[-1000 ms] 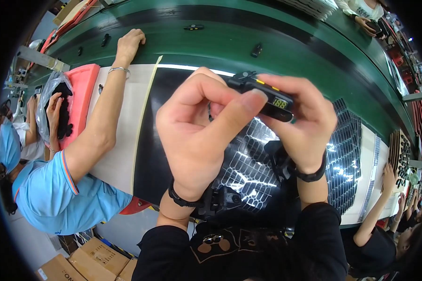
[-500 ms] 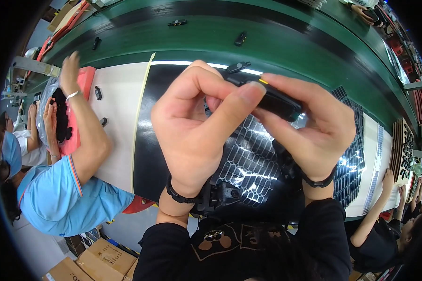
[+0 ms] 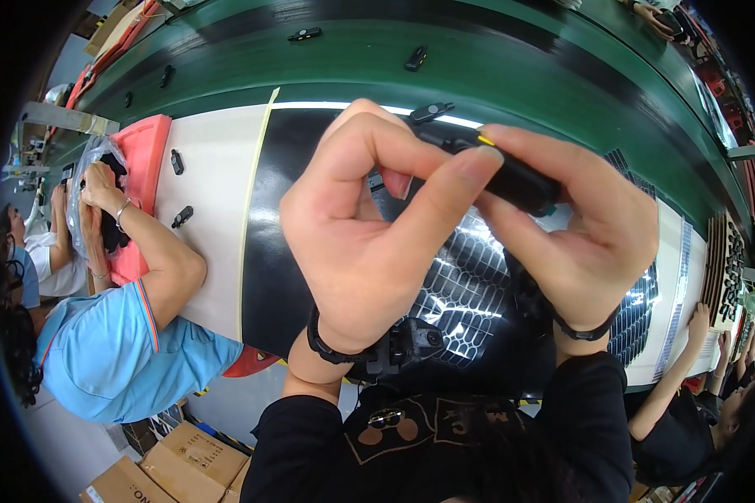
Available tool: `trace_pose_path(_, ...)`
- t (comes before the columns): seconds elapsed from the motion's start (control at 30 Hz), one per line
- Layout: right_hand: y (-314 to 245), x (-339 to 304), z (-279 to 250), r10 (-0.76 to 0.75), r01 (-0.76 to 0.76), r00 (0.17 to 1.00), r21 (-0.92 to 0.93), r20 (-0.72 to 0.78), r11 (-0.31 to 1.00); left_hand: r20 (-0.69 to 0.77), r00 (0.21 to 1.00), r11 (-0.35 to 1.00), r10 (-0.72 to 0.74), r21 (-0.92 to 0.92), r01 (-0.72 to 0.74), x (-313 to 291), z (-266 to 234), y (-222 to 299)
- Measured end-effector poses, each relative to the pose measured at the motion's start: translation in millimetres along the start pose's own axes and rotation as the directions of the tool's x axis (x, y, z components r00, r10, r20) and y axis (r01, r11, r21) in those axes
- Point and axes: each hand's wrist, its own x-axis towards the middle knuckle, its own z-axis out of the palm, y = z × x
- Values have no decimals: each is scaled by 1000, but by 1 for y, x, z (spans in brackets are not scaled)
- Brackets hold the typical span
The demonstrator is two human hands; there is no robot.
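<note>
My two hands hold a small black handheld device [image 3: 524, 184] with a yellow button, raised above a black work surface [image 3: 281, 184]. My left hand [image 3: 356, 239] is closed, thumb and bent forefinger pinching its left end. The fingers and thumb of my right hand [image 3: 591, 230] grip its right end from above and below. Just beyond my fingers, a similar black device [image 3: 431, 111] lies by the white strip at the belt's edge. Under my hands lies a shiny sheet with rows of oval outlines [image 3: 461, 310], partly hidden by my wrists.
A green conveyor belt [image 3: 226, 63] runs across the back, carrying several black devices. To the left, a co-worker in a blue shirt [image 3: 109, 352] reaches into a pink foam tray [image 3: 153, 159]. Two devices lie on the white surface [image 3: 214, 151]. Stacked brown trays [image 3: 717, 277] stand at right.
Devices on the belt have shifted left. My hands have moved slightly right, still gripping the device. The co-worker's raised hand has come down to the pink tray.
</note>
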Motion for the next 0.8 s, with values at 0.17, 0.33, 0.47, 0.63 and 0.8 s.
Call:
trace_pose_path(0.17, 0, 1, -1, -29, 29, 1000, -32, 0, 999, -9, 1000, 994, -4, 109, 5, 0, 0, 1)
trace_pose_path(0.33, 8, 2, -1, 18, -19, 999, 39, 31, 999, 166, 986, 838, -28, 542, -67, 11, -14, -7)
trace_pose_path(0.47, 16, 0, 1, 98, -114, 993, 274, 71, 955, 323, 876, 922, -359, -22, 386, 15, -9, -10)
trace_pose_path(0.63, 23, 0, -4, 265, -377, 921, 482, 285, 791, 212, 889, 908, -405, -16, 418, 12, -4, -29)
trace_pose_path(0.8, 94, 16, -15, 372, -545, 826, 434, 423, 717, 116, 931, 928, -346, 188, 322, 10, -4, -61)
